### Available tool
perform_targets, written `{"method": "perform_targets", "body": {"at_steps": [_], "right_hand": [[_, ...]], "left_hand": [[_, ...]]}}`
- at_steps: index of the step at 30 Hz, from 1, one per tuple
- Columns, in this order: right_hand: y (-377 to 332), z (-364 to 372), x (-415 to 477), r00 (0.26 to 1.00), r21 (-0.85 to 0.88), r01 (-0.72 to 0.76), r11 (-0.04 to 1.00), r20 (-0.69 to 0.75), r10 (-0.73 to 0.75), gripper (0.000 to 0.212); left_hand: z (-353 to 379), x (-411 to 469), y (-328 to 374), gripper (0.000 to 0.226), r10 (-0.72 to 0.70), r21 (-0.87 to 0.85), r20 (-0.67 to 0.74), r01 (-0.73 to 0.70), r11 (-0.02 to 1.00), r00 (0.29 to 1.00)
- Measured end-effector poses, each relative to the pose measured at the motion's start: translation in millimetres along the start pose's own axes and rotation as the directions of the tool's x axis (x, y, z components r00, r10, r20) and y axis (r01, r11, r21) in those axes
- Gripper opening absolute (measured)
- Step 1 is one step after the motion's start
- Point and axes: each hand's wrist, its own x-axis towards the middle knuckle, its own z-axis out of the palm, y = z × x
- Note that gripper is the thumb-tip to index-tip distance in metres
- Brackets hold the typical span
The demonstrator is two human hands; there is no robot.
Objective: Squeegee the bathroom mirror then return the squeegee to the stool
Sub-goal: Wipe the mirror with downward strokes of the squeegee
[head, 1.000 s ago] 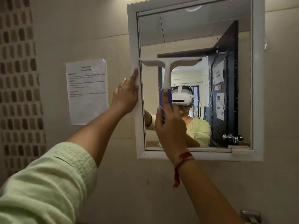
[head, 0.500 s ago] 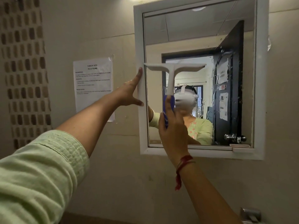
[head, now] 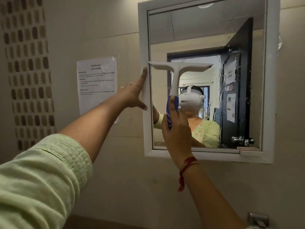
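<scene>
The right hand (head: 177, 133) is gripping the blue lower handle of the squeegee (head: 175, 75), fingers wrapped closed around it, while the left hand (head: 134, 95) is lying open and spread against the left side of the mirror's white frame (head: 146, 113), holding nothing. The squeegee is standing upright against the mirror (head: 206, 30), its white blade sitting level about midway up the glass, the left tip just beside the frame's inner left edge. The blade is spanning roughly the left half of the glass; the right half is lying open beside it, and streaks and droplets are showing there. Glass is lying open above the blade up to the top edge, and below it down to the bottom edge, where a small pinkish tray (head: 248, 150) is sitting at the right corner. A red thread (head: 188, 164) is circling the right wrist. A printed sheet (head: 97, 86) is hanging taped to the wall left of the frame; its heading is reading "TASK ID: 3078", the smaller text being too fine to read.
</scene>
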Motion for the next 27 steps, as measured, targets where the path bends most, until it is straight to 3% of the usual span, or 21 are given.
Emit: {"method": "perform_targets", "body": {"at_steps": [4, 8, 13, 20, 27], "right_hand": [[11, -3, -35, 1.000, -0.007, 0.023, 1.000, 0.001, -0.023, 0.062], [9, -6, -13, 1.000, 0.039, 0.031, 0.999, 0.000, -0.031, 0.065], [7, -5, 5, 1.000, 0.030, 0.031, 0.999, 0.006, -0.031, 0.066], [24, -12, -69, 0.997, 0.044, 0.035, 0.998, 0.064, -0.038, 0.072], [17, -15, -19, 0.999, 0.052, 0.044, 0.998, 0.026, -0.045, 0.069]], "left_hand": [[0, -2, 3, 0.141, -0.009, 0.051, -0.011, 0.009, 0.999, 1.000], [0, -2, 5, 0.141, -0.015, 0.065, -0.005, 0.015, 0.998, 1.000], [0, -5, 7, 0.140, -0.008, 0.010, -0.006, 0.008, 1.000, 1.000], [-2, -10, 9, 0.138, -0.015, -0.040, 0.011, 0.016, 0.999, 1.000], [-2, -10, 11, 0.137, 0.011, -0.141, 0.043, -0.005, 0.990, 0.999]]}}
